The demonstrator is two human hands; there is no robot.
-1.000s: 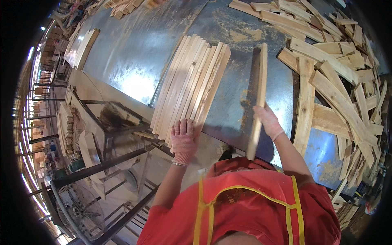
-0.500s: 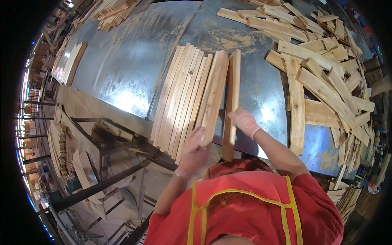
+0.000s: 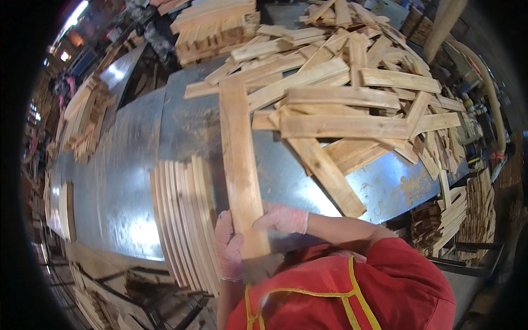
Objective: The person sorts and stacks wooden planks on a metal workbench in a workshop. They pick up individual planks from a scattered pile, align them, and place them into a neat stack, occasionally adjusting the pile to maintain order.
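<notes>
Two hands (image 3: 228, 247) (image 3: 281, 218) at plank (image 3: 240, 148), wood-strewn table (image 3: 124, 176)

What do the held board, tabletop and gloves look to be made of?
Held board: wood, apparently uncoated; pale tan face, no obvious gloss.
Tabletop: likely smooth sheet metal; grey-blue with bright reflections, though a coated panel is possible.
Gloves: probably thin fabric, matte pinkish; too blurred to confirm a knit.
</notes>
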